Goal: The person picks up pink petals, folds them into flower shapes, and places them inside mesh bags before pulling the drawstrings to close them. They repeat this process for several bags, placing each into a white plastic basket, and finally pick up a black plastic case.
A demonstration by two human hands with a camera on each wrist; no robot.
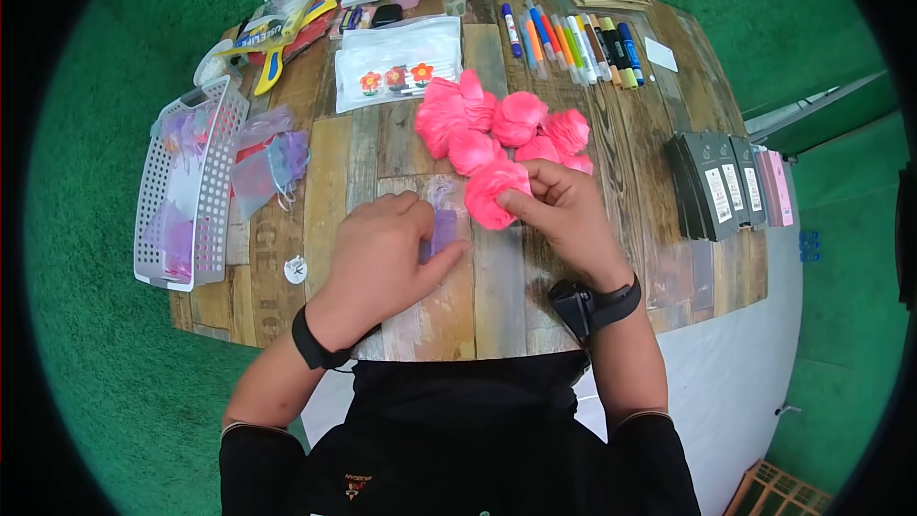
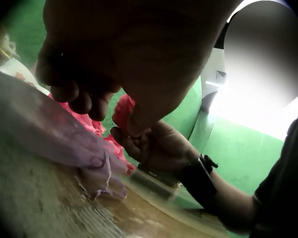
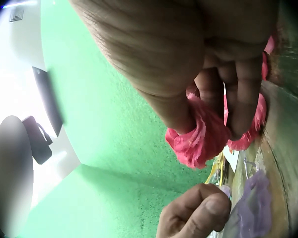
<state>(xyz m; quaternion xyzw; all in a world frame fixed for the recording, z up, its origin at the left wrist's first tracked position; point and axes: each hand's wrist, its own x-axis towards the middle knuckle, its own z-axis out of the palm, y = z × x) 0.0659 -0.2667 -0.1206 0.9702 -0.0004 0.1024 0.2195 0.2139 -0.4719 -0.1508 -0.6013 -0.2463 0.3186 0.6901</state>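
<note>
Thumb and fingers of my right hand (image 1: 571,220) pinch a bright pink artificial flower (image 1: 492,199) by its edge, above the table's middle. In the right wrist view, crumpled petals of that flower (image 3: 201,136) hang below the thumb. My left hand (image 1: 382,253) hovers low with loosely curled fingers, beside a small purple sheer drawstring bag (image 1: 443,229). The left wrist view shows the bag (image 2: 64,134) lying beneath those fingers, its ribbon loop trailing on the wood. Several more pink flowers (image 1: 519,119) are heaped just beyond my hands.
At the left, a white perforated basket (image 1: 205,196) holds sheer bags, with more bags (image 1: 272,167) beside it. A clear pouch with flower prints (image 1: 396,62) lies behind. Markers (image 1: 573,43) line the back right. Black boxes (image 1: 707,186) stand at the right edge; a round sticker (image 1: 295,269) lies front left.
</note>
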